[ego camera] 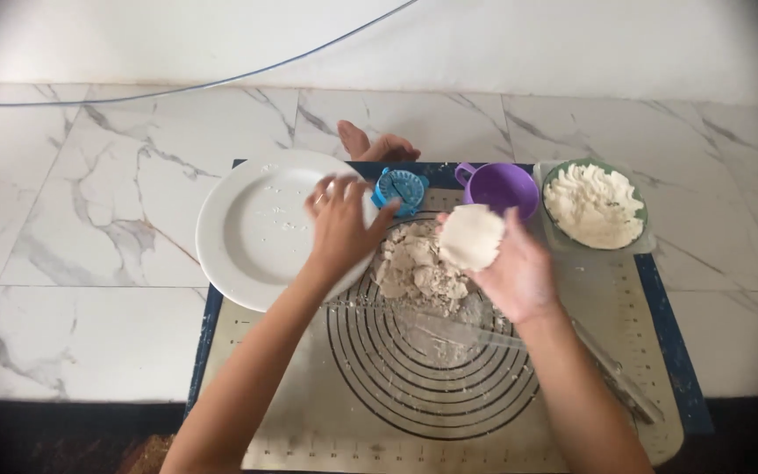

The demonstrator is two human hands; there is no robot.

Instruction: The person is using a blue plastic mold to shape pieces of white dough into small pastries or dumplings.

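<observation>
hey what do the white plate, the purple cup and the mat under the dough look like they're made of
Plate: probably glazed ceramic, since it is smooth, white and slightly glossy; melamine is possible. Cup: likely plastic, with an even matte purple and a moulded handle. Mat: looks like silicone or a similar flexible sheet, thin and flat, printed with rings, with a blue border.
</observation>
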